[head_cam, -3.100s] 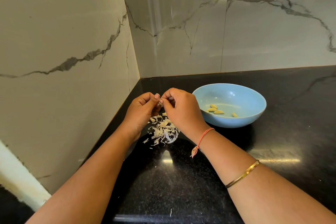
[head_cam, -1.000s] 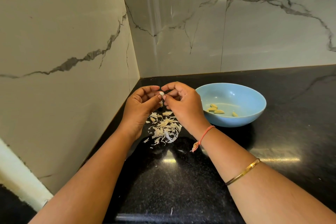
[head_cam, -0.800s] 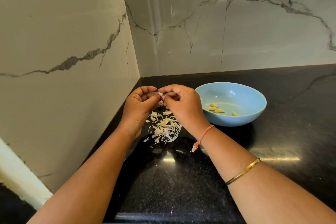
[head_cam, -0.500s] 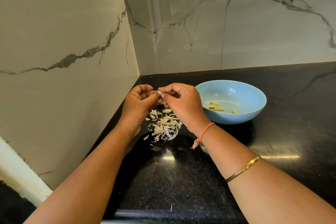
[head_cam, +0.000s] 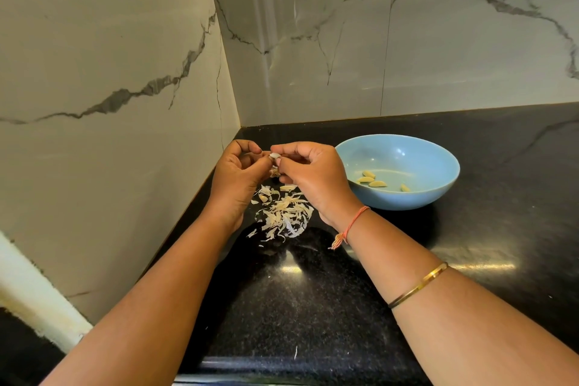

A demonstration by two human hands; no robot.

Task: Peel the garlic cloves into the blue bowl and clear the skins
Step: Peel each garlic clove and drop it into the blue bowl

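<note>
My left hand [head_cam: 235, 178] and my right hand [head_cam: 313, 178] meet above the black counter, and both pinch one small garlic clove [head_cam: 275, 156] between thumbs and fingertips. A brown bit of root or skin [head_cam: 275, 172] hangs just under the clove. Directly below the hands lies a loose pile of pale garlic skins [head_cam: 283, 213]. The blue bowl [head_cam: 438, 194] stands to the right of my right hand, touching nothing, with several peeled cloves [head_cam: 372, 181] on its bottom.
The black counter [head_cam: 313, 307] ends at marble walls on the left and at the back, forming a corner just behind the hands. A single stray skin sliver [head_cam: 295, 352] lies near the counter's front edge. Open counter stretches to the right of the bowl.
Both hands have stayed joined on the clove above the skin pile, with small finger shifts. More of the pale clove shows between the fingertips than 3 seconds ago. The bowl has not moved.
</note>
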